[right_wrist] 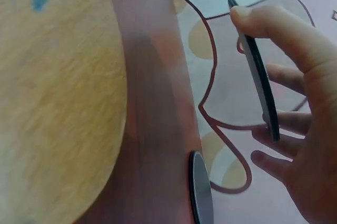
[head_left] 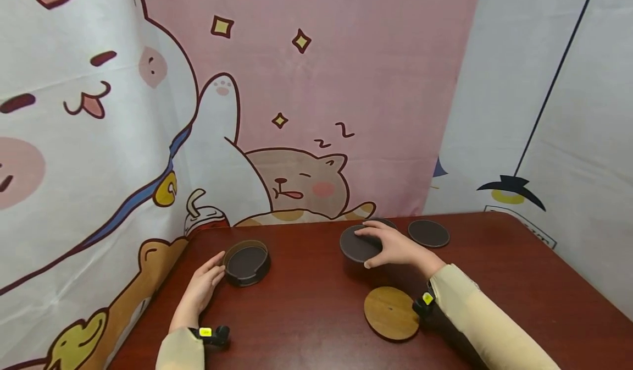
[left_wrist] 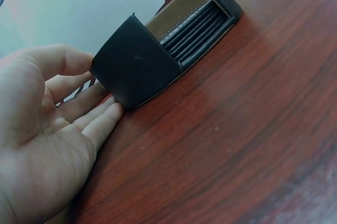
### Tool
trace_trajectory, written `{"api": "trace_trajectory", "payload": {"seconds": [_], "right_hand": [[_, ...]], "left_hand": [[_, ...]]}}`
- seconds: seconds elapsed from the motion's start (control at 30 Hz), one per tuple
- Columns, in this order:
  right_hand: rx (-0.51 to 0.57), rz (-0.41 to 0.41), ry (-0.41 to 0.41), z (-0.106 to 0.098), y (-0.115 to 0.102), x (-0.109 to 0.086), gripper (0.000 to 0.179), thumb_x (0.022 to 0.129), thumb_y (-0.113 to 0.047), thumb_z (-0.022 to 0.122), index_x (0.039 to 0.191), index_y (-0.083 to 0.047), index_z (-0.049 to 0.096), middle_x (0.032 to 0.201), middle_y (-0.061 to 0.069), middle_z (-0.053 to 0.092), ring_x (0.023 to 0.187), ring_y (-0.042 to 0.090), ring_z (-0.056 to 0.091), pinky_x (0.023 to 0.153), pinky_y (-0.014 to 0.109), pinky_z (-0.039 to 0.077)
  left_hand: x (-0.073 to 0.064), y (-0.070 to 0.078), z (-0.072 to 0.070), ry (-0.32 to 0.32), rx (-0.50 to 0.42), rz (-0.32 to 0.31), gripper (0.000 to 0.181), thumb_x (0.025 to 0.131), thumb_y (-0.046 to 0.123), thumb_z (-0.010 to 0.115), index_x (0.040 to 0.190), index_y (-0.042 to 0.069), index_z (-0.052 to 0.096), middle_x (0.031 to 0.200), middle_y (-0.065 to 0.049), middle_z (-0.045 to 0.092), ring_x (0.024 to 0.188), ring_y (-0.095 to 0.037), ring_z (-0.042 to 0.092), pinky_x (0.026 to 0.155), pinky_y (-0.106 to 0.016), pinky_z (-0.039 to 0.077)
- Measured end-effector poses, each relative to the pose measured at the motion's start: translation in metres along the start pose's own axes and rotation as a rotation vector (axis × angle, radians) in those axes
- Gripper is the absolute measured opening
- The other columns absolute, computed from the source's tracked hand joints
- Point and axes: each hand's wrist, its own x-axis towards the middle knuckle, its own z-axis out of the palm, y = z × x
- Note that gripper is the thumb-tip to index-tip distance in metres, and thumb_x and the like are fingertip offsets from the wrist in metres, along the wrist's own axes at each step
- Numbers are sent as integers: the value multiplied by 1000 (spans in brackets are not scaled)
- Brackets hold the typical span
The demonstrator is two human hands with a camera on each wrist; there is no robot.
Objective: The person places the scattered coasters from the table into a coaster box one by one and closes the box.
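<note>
My right hand (head_left: 390,247) pinches a dark round coaster (head_left: 357,243) by its edges, thumb on one side and fingers on the other. In the right wrist view the coaster (right_wrist: 258,77) is seen edge-on, raised above the table. On the left, the straight fingers of my left hand (head_left: 200,287) touch the side of a round black coaster holder (head_left: 247,282) with a tan lining. Through the holder's front gap, several stacked black coasters (left_wrist: 197,32) show in the left wrist view.
A light-brown round coaster (head_left: 392,313) lies near my right wrist. Another dark coaster (head_left: 428,233) lies at the table's back edge, and one more (head_left: 384,223) is partly hidden behind my right hand. A cartoon-printed cloth (head_left: 376,84) hangs behind the reddish-brown table (head_left: 296,315).
</note>
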Motion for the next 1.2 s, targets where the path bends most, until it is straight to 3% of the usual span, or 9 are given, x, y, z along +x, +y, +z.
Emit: {"api": "trace_trajectory", "payload": {"seconds": [0.27,0.47,0.7,0.87,1.2], "right_hand": [[2,-72,-53,14,-18,36,81,69,-48,82,140,-25,53,151,12,34,131,34,39,94,49,42],[17,-111,-92,41,-31,62,82,68,-53,81,140,-28,52,151,6,33,135,31,35,96,46,41],[69,-111,-110,73,-52,90,78,68,-50,81,138,-28,54,151,5,34,127,26,42,95,41,42],[88,-104,-110,93,-73,113,78,68,-49,81,138,-29,55,151,5,33,129,25,41,95,39,42],[83,-102,-120,119,-116,151,77,69,-48,81,138,-29,54,153,5,31,134,26,37,98,39,42]], "left_hand": [[0,-3,-6,15,10,9,54,99,0,42,151,-1,27,158,-20,13,142,-31,18,115,-43,23],[0,-8,-7,17,9,15,54,99,0,42,150,-4,27,157,-23,13,142,-35,18,115,-45,23],[1,-11,-6,2,24,82,55,97,5,47,149,-5,31,155,-27,16,140,-33,24,113,-44,28],[2,-5,-4,12,1,41,53,98,1,43,149,-5,29,156,-23,17,140,-33,22,114,-45,23],[1,-2,0,20,-19,39,52,98,-2,42,149,-4,30,156,-22,19,140,-34,23,115,-46,23]]}}
